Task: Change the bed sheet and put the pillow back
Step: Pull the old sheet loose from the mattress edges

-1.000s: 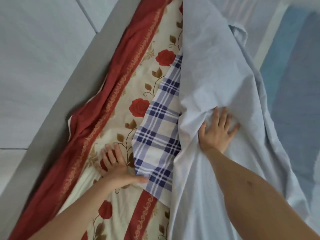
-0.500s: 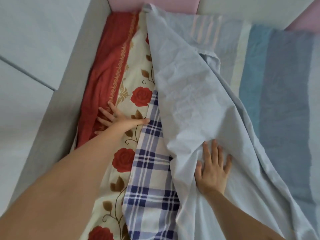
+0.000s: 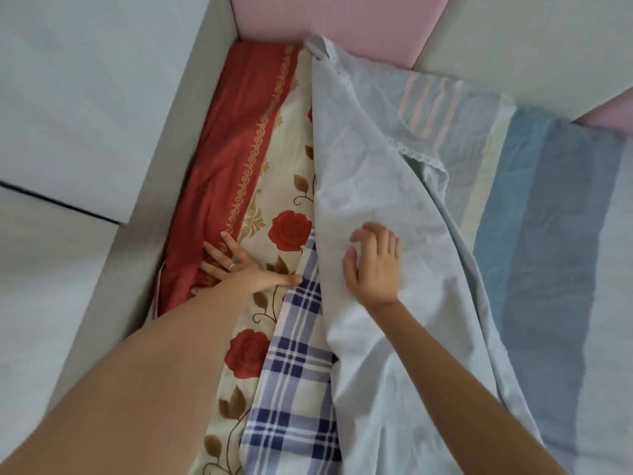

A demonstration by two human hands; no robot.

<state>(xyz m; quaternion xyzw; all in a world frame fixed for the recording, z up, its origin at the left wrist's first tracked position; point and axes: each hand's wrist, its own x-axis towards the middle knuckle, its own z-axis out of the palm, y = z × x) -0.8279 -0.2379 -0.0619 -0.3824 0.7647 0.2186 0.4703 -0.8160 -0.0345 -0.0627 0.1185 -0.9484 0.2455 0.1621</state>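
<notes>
Closest in, plaid sheet [image 3: 291, 389] poking out between rose sheet [image 3: 246, 351] and pale sheet [image 3: 376, 166]. Further on, left hand [image 3: 239, 269] spread flat, pressing the rose sheet by its red edge, gripping nothing. Right hand [image 3: 375, 265] on the pale sheet, fingers bent and blurry; cannot tell if pinching it. Probably soft, light and floppy, easy to bunch. Best grabbed at the lace edge [image 3: 423, 159], short of the pink headboard [image 3: 325, 25].

Soft even daylight, faint shadows, wide-angle edge distortion, slight motion blur
</notes>
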